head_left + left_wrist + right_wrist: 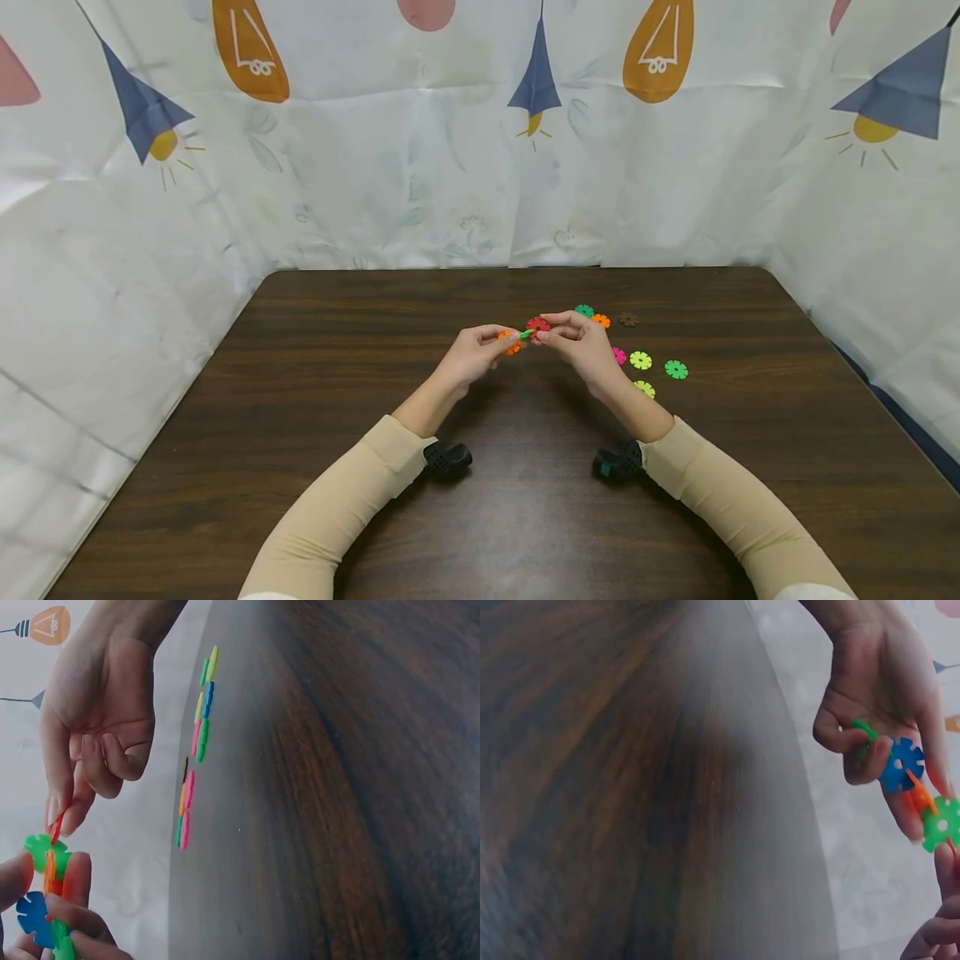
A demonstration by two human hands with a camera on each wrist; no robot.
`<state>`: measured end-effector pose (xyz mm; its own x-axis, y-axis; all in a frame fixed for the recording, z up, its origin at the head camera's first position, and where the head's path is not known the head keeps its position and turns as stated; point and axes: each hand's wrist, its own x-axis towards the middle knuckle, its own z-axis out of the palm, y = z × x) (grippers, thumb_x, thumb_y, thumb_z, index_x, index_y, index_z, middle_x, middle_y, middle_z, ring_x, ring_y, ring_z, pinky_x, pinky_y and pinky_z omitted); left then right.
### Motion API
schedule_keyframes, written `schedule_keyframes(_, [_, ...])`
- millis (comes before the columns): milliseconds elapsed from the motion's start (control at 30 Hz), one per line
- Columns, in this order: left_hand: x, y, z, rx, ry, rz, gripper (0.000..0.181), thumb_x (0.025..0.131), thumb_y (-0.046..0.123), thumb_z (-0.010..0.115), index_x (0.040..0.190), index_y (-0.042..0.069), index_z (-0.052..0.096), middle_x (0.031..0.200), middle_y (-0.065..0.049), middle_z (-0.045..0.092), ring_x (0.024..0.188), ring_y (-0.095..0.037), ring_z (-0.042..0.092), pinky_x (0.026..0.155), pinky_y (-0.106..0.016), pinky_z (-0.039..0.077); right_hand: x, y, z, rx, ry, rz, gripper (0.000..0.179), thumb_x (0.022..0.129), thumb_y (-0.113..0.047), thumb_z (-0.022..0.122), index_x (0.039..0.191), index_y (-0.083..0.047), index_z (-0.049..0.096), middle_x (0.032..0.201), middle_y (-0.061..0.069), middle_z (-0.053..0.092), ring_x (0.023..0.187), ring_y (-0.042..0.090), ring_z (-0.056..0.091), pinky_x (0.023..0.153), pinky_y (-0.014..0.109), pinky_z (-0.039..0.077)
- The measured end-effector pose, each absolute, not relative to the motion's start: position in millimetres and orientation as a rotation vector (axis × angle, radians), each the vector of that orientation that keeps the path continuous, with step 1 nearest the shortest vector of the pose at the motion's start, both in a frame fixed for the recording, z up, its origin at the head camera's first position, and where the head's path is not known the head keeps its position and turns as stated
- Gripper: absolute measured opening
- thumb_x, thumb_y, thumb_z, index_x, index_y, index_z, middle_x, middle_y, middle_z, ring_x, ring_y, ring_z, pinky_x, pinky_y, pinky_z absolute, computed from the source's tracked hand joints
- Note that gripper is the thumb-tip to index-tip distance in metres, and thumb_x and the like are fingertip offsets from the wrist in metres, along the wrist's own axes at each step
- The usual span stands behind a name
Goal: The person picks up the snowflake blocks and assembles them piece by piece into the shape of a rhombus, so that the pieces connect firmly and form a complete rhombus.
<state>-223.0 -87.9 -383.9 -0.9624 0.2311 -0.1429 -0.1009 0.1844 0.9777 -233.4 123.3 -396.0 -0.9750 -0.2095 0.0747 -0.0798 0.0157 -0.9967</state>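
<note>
My left hand (474, 357) grips a short chain of notched plastic discs linked slot to slot. In it are an orange disc (512, 342), a light green disc (941, 825) at its right end, a blue disc (902, 764) and another green disc (864, 728) partly behind curled fingers. Between thumb and fingertips, my right hand (579, 340) pinches a red disc (537, 326). The red disc stands edge-on at the rim of the light green disc in the left wrist view (56, 829). Both hands are raised above the table, close together.
Several loose discs lie flat on the dark wooden table (360, 375) around and beyond the right hand, among them a green disc (677, 369), a yellow disc (641, 360) and a brown disc (627, 319). A printed white curtain (465, 183) hangs behind the table.
</note>
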Motion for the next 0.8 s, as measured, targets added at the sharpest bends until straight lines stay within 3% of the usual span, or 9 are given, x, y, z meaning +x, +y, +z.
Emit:
schedule_keyframes(167, [-226,-90,-384,0.101,2.023,1.838,0.035,0.105,0.030,0.062,0.133,0.011,0.067,0.116,-0.017,0.069,0.062,-0.011,0.048,0.051,-0.020,0.036,-238,129,-395,-0.353,2.187,-2.033,0.036,0.100,-0.010,0.069,0.133,0.002,0.060,0.086,-0.006,0.073,0.058,0.011,0.035,0.058,0.026,0.032])
schedule_keyframes(333, [-229,-94,-383,0.134,1.847,1.838,0.041,0.108,0.028,0.056,0.146,0.013,0.057,0.137,-0.013,0.064,0.081,-0.014,0.066,0.067,-0.022,0.053,-241,133,-392,-0.395,2.229,-1.941,0.039,0.100,-0.013,0.070,0.134,0.000,0.061,0.090,0.008,0.072,0.059,0.012,0.038,0.060,0.028,0.034])
schedule_keyframes(533, [-231,-96,-382,0.212,1.728,1.834,0.044,0.111,0.032,0.046,0.148,0.008,0.053,0.142,-0.014,0.060,0.101,-0.022,0.071,0.077,-0.028,0.056,-246,137,-391,-0.426,2.290,-1.832,0.037,0.099,-0.016,0.071,0.133,-0.001,0.064,0.093,0.018,0.070,0.065,0.020,0.044,0.061,0.029,0.035])
schedule_keyframes(700, [-232,-94,-384,0.224,1.758,1.835,0.042,0.110,0.028,0.049,0.144,0.004,0.056,0.136,-0.016,0.063,0.095,-0.021,0.070,0.070,-0.023,0.054,-247,135,-391,-0.502,2.308,-1.757,0.037,0.100,-0.014,0.069,0.133,0.001,0.063,0.096,0.011,0.075,0.082,0.038,0.054,0.063,0.030,0.040])
schedule_keyframes(800, [-232,-93,-385,0.218,1.813,1.828,0.043,0.109,0.025,0.053,0.145,0.002,0.055,0.130,-0.015,0.065,0.085,-0.016,0.066,0.066,-0.021,0.050,-248,135,-390,-0.564,2.336,-1.706,0.035,0.101,-0.014,0.067,0.134,0.000,0.063,0.095,0.014,0.074,0.079,0.038,0.053,0.063,0.032,0.043])
